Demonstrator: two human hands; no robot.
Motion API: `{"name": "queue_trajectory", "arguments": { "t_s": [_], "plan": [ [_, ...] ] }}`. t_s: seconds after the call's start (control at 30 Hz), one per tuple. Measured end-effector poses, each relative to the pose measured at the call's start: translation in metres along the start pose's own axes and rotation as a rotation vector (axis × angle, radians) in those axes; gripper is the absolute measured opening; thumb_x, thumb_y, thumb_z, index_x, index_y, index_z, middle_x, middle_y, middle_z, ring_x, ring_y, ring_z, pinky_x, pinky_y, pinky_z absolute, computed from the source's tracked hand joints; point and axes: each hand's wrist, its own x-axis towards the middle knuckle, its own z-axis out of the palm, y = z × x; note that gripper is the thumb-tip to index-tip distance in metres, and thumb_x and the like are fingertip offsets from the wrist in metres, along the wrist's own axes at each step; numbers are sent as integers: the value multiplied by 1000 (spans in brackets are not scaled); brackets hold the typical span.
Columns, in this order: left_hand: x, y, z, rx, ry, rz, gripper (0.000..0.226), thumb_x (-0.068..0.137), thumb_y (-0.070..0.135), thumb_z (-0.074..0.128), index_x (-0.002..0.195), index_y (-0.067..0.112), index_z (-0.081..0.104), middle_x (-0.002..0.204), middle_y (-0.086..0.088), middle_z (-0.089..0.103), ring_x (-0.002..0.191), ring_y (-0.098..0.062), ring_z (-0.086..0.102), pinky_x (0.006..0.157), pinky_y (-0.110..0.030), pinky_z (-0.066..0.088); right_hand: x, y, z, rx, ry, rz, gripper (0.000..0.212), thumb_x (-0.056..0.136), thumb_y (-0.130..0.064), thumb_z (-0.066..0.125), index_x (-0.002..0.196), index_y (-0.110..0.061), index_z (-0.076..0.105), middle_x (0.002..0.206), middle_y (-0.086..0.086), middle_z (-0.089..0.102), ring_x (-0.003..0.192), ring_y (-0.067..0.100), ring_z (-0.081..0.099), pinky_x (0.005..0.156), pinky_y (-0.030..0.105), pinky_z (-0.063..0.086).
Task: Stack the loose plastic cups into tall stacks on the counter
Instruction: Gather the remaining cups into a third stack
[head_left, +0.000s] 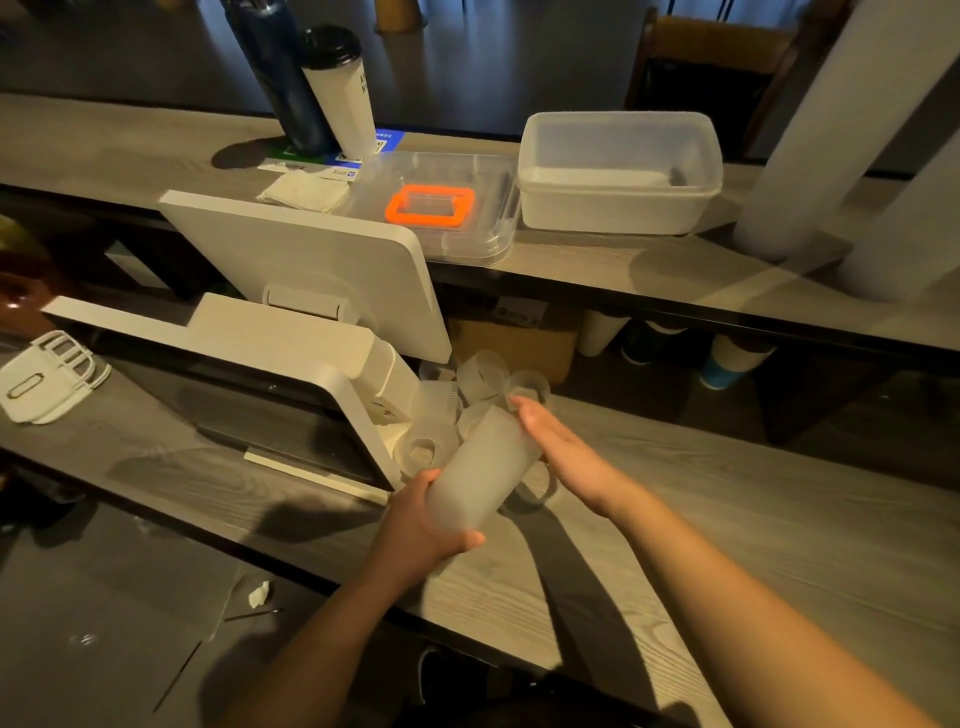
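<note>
A short stack of cups (480, 470) is gripped, tilted, by the left hand (415, 525), steadied by the flat-fingered right hand (561, 447) above the loose cups (485, 384) beside the register (291, 374).

Dim room with a grey wood-grain surface (779, 519) across the lower frame, raised shelf (104, 140) behind, wooden chair (717, 57) upper right, dark floor (104, 623) lower left.

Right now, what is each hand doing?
Left hand: grips the frosted cup stack.
Right hand: open, fingers straight, beside the stack.
</note>
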Motion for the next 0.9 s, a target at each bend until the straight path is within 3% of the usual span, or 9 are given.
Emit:
{"name": "queue_trajectory", "arguments": {
  "t_s": [0.07,0.17,0.23,0.4,0.5,0.67,0.77,0.9],
  "plan": [
    [1,-3,1,-48,-13,-40,92,60,44,86,138,29,38,126,5,47,109,-15,52,78,-30,49,11,10,0,83,163,42,70,95,-65,35,155,-28,31,157,-8,36,142,11,35,120,39,28],
    [3,-6,0,-154,-12,-84,107,51,55,84,143,28,37,128,2,49,111,-18,54,83,-37,52,27,35,-1,-10,344,133,56,100,-39,55,150,-21,38,142,0,50,122,16,52,101,31,44],
    [3,-8,1,-213,5,-89,104,54,51,86,143,26,38,127,3,51,109,-16,55,84,-36,52,35,57,-4,-222,317,180,61,94,-29,65,149,-20,39,146,5,47,128,20,50,102,34,46],
    [3,-13,0,-276,25,-114,86,70,32,88,141,26,39,120,8,52,108,-14,55,88,-37,50,44,92,1,-580,41,201,107,69,-38,87,155,-23,25,152,1,34,140,26,37,114,46,38],
    [2,-16,0,-274,19,-140,86,69,34,88,138,30,38,119,9,52,110,-16,54,93,-44,51,46,106,4,-619,77,148,92,73,-32,85,148,-27,33,146,-1,43,131,22,47,109,42,44],
    [1,-20,0,-231,31,-130,87,67,36,89,137,31,37,117,11,51,106,-14,54,86,-38,50,46,99,-8,-220,295,181,66,88,-31,74,145,-20,42,140,6,50,123,25,54,98,38,52],
    [0,-19,3,-198,36,-112,90,61,41,89,136,32,39,120,9,51,107,-13,55,83,-35,51,40,71,-19,165,412,138,38,95,-36,64,128,-19,58,129,8,59,112,22,59,87,30,52],
    [-3,-12,6,-128,7,-69,88,60,42,90,132,35,40,121,10,52,105,-10,55,74,-23,47,25,32,-34,447,326,69,30,99,-44,54,117,-26,67,112,0,74,107,17,67,96,34,51]
  ]
}}
